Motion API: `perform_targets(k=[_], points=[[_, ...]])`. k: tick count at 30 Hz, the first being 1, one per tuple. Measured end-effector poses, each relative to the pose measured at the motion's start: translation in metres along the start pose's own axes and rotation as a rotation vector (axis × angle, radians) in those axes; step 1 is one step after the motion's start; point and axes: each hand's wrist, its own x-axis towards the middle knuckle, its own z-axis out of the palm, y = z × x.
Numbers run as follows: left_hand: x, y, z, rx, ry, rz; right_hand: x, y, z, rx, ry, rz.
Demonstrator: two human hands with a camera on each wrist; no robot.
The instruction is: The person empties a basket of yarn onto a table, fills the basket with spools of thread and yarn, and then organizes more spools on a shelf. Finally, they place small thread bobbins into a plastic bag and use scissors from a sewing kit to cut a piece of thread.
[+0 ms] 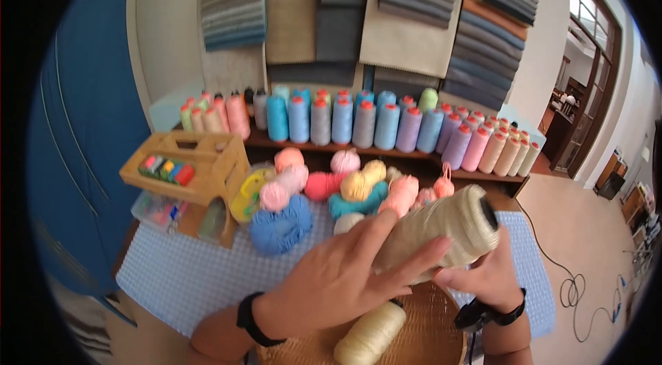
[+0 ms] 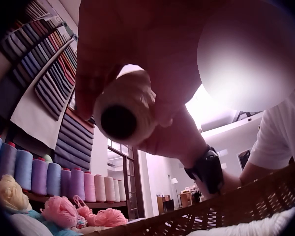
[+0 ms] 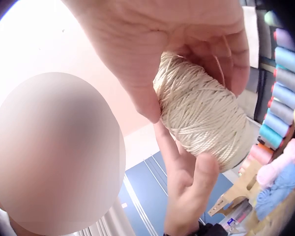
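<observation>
Both hands hold a large cream yarn spool [image 1: 438, 230] tilted above a wicker basket [image 1: 441, 323]. The left hand [image 1: 331, 275] lies along its lower left part with fingers spread over the yarn. Around the end with the dark core hole curls the right hand [image 1: 489, 275]. In the right wrist view, the right hand [image 3: 182, 39] grips one end of the spool [image 3: 206, 113], and the left hand [image 3: 187, 187] has its thumb and fingers on the other. The left wrist view shows the spool's black hole [image 2: 118, 122]. A second cream spool [image 1: 371, 334] lies in the basket.
Yarn balls and a blue skein [image 1: 281, 225] lie on the checked cloth [image 1: 172, 268]. Behind them, thread cones [image 1: 342, 122] line a shelf. A wooden caddy [image 1: 200, 186] stands left, beside a plastic box [image 1: 155, 211]. Fabric swatches [image 1: 414, 34] hang on the wall.
</observation>
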Motion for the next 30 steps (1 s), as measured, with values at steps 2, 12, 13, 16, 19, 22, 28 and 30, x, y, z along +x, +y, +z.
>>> perform_targets(k=[2, 12, 13, 16, 19, 22, 28, 30], points=[[0.002, -0.004, -0.008, -0.101, 0.048, -0.038, -0.002, -0.009, -0.014, -0.066, 0.023, -0.003], [-0.028, -0.012, -0.001, -0.348, -0.671, 0.053, -0.029, -0.009, 0.013, 0.098, 0.262, -0.141], [-0.03, -0.013, 0.001, -0.351, -0.662, 0.046, -0.033, -0.007, 0.02, 0.168, 0.249, -0.113], [-0.037, -0.019, 0.009, -0.37, -0.698, 0.061, -0.063, -0.007, 0.011, 0.205, 0.028, 0.266], [-0.042, -0.026, 0.024, -0.504, -0.743, 0.065, -0.062, -0.01, -0.014, -0.249, -0.663, 0.37], [-0.048, -0.029, 0.041, -0.582, -0.794, 0.104, -0.068, -0.006, -0.005, -0.441, -0.734, 0.358], [-0.035, -0.028, 0.026, -0.561, -0.934, 0.063, -0.056, -0.02, 0.015, -0.685, -0.784, 0.528], [-0.038, -0.029, 0.022, -0.561, -0.949, 0.072, -0.053, -0.019, 0.02, -0.765, -0.791, 0.576]])
